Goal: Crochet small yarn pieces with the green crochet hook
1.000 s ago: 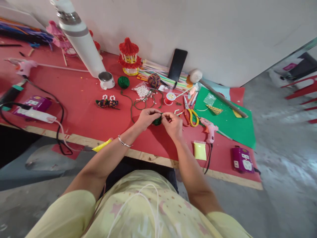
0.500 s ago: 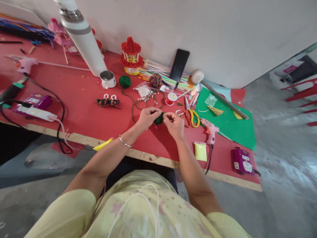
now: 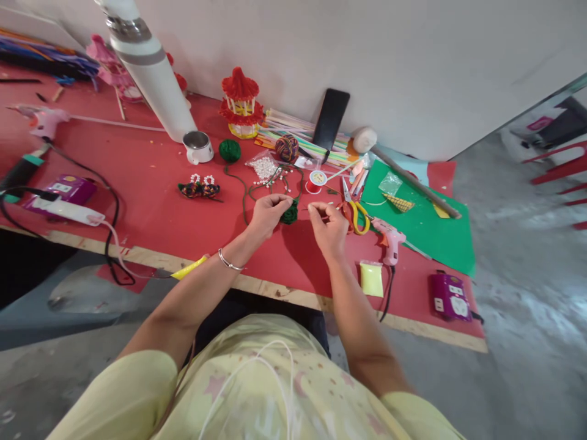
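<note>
My left hand [image 3: 267, 215], a bracelet on its wrist, pinches a small piece of dark green crocheted yarn [image 3: 289, 213] above the red tabletop. A short gap to the right, my right hand [image 3: 331, 231] is closed in a pinch; a thin line shows at its fingertips, too fine to name. Green yarn trails over the table from the ball of green yarn [image 3: 230, 150]. Behind the hands lie white beads [image 3: 264, 169] on a plastic bag and a red spool of thread [image 3: 316, 181]. Yellow-handled scissors [image 3: 362, 220] rest just right of my right hand.
A pink glue gun [image 3: 392, 239] and a purple power socket box [image 3: 450, 297] lie to the right, near a green sheet [image 3: 431, 226]. Leftward stand a white bottle [image 3: 153, 79], a cup [image 3: 199, 147] and a beaded yarn piece [image 3: 200, 187]. A red pavilion model [image 3: 241, 104] stands behind.
My hands have moved apart: the right has drawn away to the right, the left slightly left. The green piece, between both hands before, now hangs from the left one.
</note>
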Motion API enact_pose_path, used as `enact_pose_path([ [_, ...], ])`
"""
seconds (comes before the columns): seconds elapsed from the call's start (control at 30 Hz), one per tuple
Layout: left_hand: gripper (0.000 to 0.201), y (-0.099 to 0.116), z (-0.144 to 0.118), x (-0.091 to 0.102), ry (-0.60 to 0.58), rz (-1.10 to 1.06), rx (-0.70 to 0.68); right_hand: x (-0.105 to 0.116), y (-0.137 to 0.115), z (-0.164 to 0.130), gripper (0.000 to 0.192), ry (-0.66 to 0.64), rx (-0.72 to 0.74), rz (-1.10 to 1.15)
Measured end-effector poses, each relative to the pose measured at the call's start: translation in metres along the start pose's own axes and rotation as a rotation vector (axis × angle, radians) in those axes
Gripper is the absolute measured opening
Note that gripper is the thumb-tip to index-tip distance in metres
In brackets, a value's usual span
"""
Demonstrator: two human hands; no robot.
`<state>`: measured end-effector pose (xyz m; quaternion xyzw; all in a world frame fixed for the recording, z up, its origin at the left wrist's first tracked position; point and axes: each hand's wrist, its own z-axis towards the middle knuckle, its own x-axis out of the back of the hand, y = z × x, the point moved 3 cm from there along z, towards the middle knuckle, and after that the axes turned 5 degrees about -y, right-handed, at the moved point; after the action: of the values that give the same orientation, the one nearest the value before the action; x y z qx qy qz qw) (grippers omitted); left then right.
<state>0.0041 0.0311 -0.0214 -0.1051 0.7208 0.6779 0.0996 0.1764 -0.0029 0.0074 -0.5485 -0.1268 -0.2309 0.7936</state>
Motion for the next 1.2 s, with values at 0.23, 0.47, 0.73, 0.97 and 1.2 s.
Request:
enact_pose_path([
  [0.23, 0.02, 0.005, -0.006, -0.005, -0.074, 0.111, -0.08, -0.008, -0.014, -0.006, 0.02, -0.029, 0.015, 0.103],
  [0.47, 0.019, 0.009, -0.009, -0.006, -0.116, 0.262, -0.173, -0.007, -0.01, -0.005, 0.017, -0.012, 0.012, 0.077],
  [0.73, 0.026, 0.004, -0.01, -0.01, -0.197, 0.121, 0.006, -0.008, -0.007, -0.004, 0.015, -0.028, -0.021, 0.115],
  [0.97, 0.021, 0.003, -0.009, -0.011, -0.228, 0.13, 0.018, -0.012, 0.01, 0.001, 0.027, -0.07, -0.212, 0.386],
  [1.2, 0.015, 0.005, -0.01, -0.009, -0.158, 0.238, -0.16, -0.016, 0.017, 0.003, 0.035, -0.101, -0.399, 0.612],
])
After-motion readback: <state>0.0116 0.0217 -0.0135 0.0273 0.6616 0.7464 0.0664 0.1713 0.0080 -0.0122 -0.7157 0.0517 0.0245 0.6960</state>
